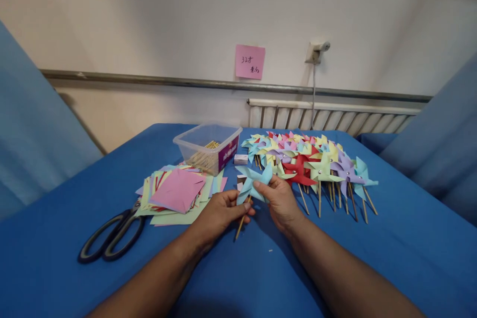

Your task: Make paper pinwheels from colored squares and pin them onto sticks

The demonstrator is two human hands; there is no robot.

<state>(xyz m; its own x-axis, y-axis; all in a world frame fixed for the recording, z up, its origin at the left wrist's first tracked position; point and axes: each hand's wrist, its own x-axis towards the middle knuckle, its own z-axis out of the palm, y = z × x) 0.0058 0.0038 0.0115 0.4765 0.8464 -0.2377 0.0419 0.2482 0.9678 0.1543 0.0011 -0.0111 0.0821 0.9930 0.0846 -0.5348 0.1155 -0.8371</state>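
Black handles with pale-lined loops mark the large scissors (118, 232) at the left of the blue cloth (238, 283); their blades reach the edge of a loose pile of square coloured paper sheets (179, 191) with pink on top. Next comes a clear rectangular plastic tub with a purple label (228, 153), part filled with thin yellowish sticks (204, 158), and just beside it a small pale box (240, 159).

Between the two hands, in the middle, is a light blue paper pinwheel (250, 184) on a thin wooden stick (241, 226) that slants down to the left, its lower end free. It should weigh almost nothing; the stick looks stiff, the blades crisp but easy to crease or crush. The safest hold is probably the stick just below the head, with only light pressure near the centre.

The left hand (226, 210) has its thumb and fingers closed in a pinch round the stick right under the blades. The right hand (283, 203) lays its thumb across the front of the paper near the centre, fingers behind it, leaving only the paper's thickness between; their tips are hidden, and whether a pin sits there I cannot tell.

Farther right lies a crowd of many-coloured paper pinwheels (299, 169), sticks pointing towards the person
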